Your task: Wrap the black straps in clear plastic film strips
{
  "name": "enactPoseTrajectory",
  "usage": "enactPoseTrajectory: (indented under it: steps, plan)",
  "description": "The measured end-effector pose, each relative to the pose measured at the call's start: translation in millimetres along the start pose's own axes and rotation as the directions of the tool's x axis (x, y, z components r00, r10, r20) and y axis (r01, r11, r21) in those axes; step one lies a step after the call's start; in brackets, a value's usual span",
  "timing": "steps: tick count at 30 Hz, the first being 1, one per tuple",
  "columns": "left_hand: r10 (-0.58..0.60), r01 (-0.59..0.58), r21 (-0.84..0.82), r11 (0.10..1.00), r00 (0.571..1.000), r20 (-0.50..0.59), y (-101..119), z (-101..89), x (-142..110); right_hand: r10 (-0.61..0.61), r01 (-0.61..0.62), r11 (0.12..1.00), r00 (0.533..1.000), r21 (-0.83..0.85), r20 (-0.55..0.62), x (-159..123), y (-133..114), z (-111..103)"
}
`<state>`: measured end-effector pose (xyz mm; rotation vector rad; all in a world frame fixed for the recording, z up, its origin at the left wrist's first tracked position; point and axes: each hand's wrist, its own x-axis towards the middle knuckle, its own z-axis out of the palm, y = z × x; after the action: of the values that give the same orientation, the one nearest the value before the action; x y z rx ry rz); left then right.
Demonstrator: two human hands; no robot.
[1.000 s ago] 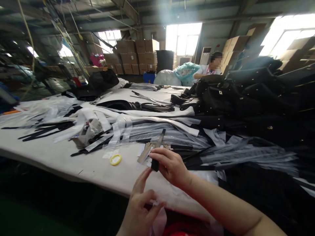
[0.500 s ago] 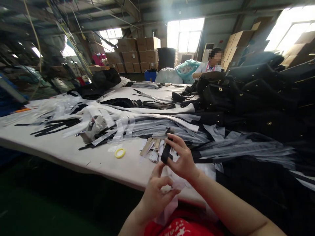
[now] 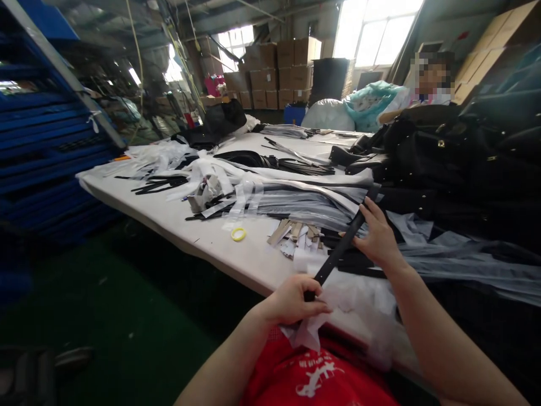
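Observation:
A black strap (image 3: 338, 252) with small holes near its lower end stretches slantwise between my two hands, above the table's near edge. My left hand (image 3: 296, 299) is closed around the lower end, close to my red shirt. Higher up and to the right, my right hand (image 3: 377, 232) grips the strap between thumb and fingers. Thin white wrapping (image 3: 310, 332) hangs just below my left hand. Past the strap lie a small pile of cardboard and paper scraps (image 3: 296, 235) and a bundle of plastic-wrapped strips (image 3: 304, 206).
A yellow ring (image 3: 238, 234) and a crumpled grey bundle (image 3: 207, 192) lie on the white table (image 3: 169, 217). Black bags (image 3: 448, 152) are heaped at the right, with a person (image 3: 431, 84) behind them. Blue racks (image 3: 54, 135) stand at the left.
The black strap, bent over in my right hand before, is now stretched out straight. My left hand has closed on its lower end, and my right hand has moved up and right. The view has turned left.

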<state>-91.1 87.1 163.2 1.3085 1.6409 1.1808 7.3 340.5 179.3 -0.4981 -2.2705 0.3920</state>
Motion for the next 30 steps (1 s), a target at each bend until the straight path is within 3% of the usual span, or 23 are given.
enactPoseTrajectory:
  steps: [2,4,6,7,8,9,10,11,12,14,18,21,25,30]
  plan:
    - [-0.098,0.097,-0.03,0.995,0.994,-0.056,-12.6,-4.6,-9.7,0.119,-0.12,0.993,0.987,0.002,0.112,-15.2,11.9,-6.2]
    - [-0.184,0.179,-0.069,0.981,0.98,-0.075,-22.7,-9.9,-19.3,0.251,-0.259,0.965,0.959,0.049,0.135,-38.2,7.7,-9.2]
    - [-0.226,0.221,-0.099,0.97,0.973,-0.051,-28.7,-12.9,-26.2,0.366,-0.431,0.882,0.881,0.19,0.299,-65.3,-11.3,-4.5]
    - [-0.228,0.223,-0.105,0.969,0.973,-0.043,-30.2,-12.8,-27.9,0.38,-0.542,0.795,0.794,0.271,0.474,-78.9,-24.5,1.5]
    - [-0.215,0.21,-0.107,0.972,0.976,-0.039,-30.9,-11.6,-28.6,0.342,-0.665,0.67,0.671,0.331,0.657,-91.8,-38.8,9.6]
    - [-0.19,0.185,-0.111,0.976,0.981,-0.034,-30.9,-9.4,-28.3,0.268,-0.777,0.519,0.544,0.356,0.795,-103.2,-53.1,19.2]
    - [-0.159,0.155,-0.12,0.981,0.987,-0.022,-30.5,-6.5,-27.5,0.19,-0.858,0.365,0.449,0.362,0.873,-112.6,-66.3,29.6]
    - [-0.128,0.125,-0.135,0.983,0.992,-0.007,-29.8,-3.4,-26.5,0.132,-0.905,0.223,0.397,0.363,0.908,-119.5,-77.5,39.6]
    - [-0.104,0.104,-0.151,0.983,0.995,0.007,-29.0,-0.4,-25.7,0.106,-0.922,0.113,0.382,0.371,0.918,-123.6,-85.9,48.3]
    - [-0.08,0.078,-0.167,0.983,0.997,-0.005,-28.0,3.1,-26.1,0.137,-0.904,0.029,0.425,0.426,0.895,-122.9,-93.1,58.6]
    - [-0.113,0.087,-0.187,0.979,0.984,-0.136,-32.3,-2.6,-35.9,0.313,-0.751,0.208,0.658,0.626,0.685,-96.9,-79.2,46.0]
    - [-0.195,0.144,-0.252,0.957,0.962,-0.189,-42.3,-11.2,-44.9,0.354,-0.621,0.272,0.775,0.735,0.524,-74.0,-68.4,19.7]
    - [-0.21,0.165,-0.213,0.963,0.955,-0.211,-55.6,-18.1,-49.4,0.38,-0.469,0.321,0.859,0.823,0.342,-56.5,-72.1,-8.9]
    - [-0.177,0.153,-0.146,0.977,0.969,-0.172,-60.1,-21.5,-49.1,0.427,-0.419,0.376,0.87,0.827,0.246,-51.7,-78.7,-18.9]
